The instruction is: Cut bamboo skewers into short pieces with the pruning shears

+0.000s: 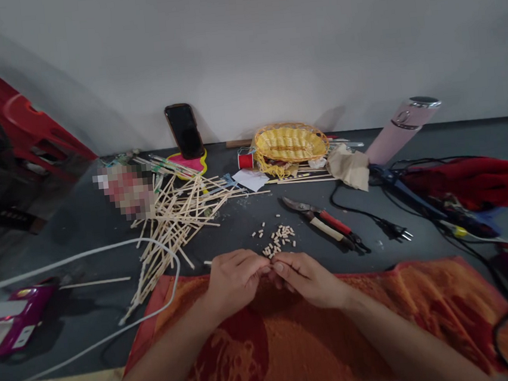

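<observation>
My left hand [235, 279] and my right hand [310, 278] meet at the fingertips over an orange towel [309, 347]. Both are closed in a pinch, and whatever is between the fingers is too small or hidden to make out. Just beyond them lies a small pile of short cut wooden pieces [280, 236]. Farther right, pruning shears [324, 222] with one red and one pale handle rest on the dark table. Many thin wooden sticks [180, 215] are heaped loosely to the left.
At the back stand a phone [185, 131], a red thread spool [246, 160], a yellow woven basket [292, 142] and a pink flask [403, 128]. Purple-and-white devices [17, 321] and a white cable [151, 242] lie left. A black plug [395, 229] and red cloth [473, 181] lie right.
</observation>
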`<state>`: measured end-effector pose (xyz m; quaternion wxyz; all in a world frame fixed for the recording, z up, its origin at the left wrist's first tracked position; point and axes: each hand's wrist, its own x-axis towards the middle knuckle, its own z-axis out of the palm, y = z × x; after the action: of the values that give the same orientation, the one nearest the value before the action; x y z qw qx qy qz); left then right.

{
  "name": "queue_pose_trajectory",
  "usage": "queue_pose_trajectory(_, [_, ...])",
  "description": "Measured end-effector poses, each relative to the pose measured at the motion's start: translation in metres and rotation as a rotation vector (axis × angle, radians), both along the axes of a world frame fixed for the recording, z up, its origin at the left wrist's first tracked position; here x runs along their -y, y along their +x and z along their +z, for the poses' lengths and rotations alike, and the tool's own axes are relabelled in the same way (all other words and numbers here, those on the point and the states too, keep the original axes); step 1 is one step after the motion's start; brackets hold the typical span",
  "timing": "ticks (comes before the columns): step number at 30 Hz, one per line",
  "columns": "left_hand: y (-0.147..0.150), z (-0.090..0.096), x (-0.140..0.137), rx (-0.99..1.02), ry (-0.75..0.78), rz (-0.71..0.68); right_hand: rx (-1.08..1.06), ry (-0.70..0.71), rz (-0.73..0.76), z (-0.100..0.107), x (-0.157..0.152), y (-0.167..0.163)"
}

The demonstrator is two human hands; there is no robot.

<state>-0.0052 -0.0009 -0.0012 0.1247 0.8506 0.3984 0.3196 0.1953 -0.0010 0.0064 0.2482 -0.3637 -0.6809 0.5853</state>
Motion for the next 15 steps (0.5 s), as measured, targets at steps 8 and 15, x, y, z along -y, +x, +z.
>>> queue_pose_trajectory(8, [0.0001,0.0050,-0.0004,0.112,0.030,-0.030,-0.135,-0.138,-0.026,-0.0016,0.0022,-0.0049])
queue_pose_trajectory(15, [-0.0067,0.0053,-0.0051,0.226,-0.081,-0.006,-0.261,-0.178,-0.038,0.0067,0.0049,-0.0021])
